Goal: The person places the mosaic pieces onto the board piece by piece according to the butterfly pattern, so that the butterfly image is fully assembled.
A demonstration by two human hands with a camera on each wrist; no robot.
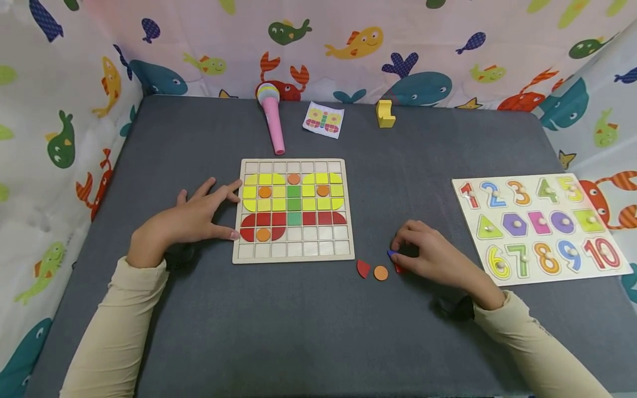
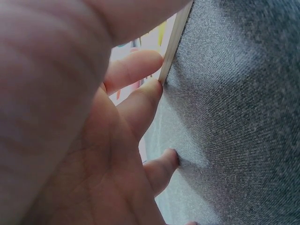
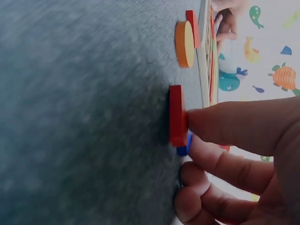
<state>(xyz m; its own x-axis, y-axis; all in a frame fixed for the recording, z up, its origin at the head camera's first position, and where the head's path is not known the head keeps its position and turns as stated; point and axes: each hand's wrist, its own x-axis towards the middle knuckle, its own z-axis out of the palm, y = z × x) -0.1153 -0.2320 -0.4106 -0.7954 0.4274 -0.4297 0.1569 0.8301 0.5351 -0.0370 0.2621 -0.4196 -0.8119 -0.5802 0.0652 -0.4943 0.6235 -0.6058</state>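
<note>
A wooden grid board lies in the middle, bearing yellow, green, red and orange tiles in a butterfly-like pattern. My left hand spreads along its left side, with thumb and fingertips at the edge; the left wrist view shows fingertips against the wooden rim. Right of the board, my right hand bends over a small red piece. The thumb is on this piece, while the index fingertip meets a blue piece just behind it. Beside them lie an orange disc and a red quarter-round piece.
A number-and-shape puzzle board lies at the right. Along the back are a pink toy microphone, a pattern card and a yellow block. A sea-animal curtain borders the grey table.
</note>
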